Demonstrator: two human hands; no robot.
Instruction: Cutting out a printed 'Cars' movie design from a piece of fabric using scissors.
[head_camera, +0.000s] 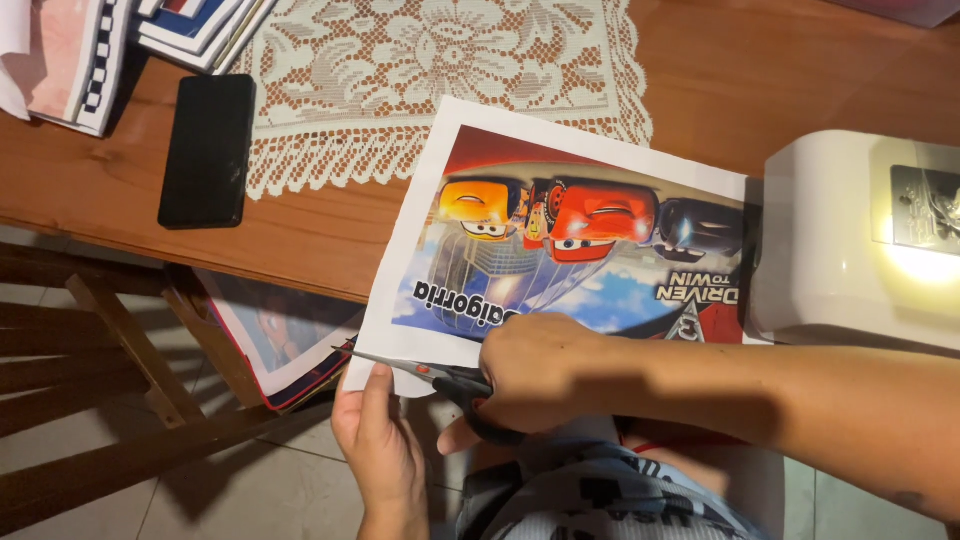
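Observation:
A printed sheet with cartoon cars and a white border hangs over the wooden table's near edge. My right hand grips black-handled scissors, whose blades point left along the sheet's lower white border. My left hand pinches the sheet's lower left corner from below, thumb on the paper just under the blades.
A black phone lies on the wooden table beside a lace doily. Stacked prints sit at the far left. A white machine stands at right. More prints rest on a wooden chair below.

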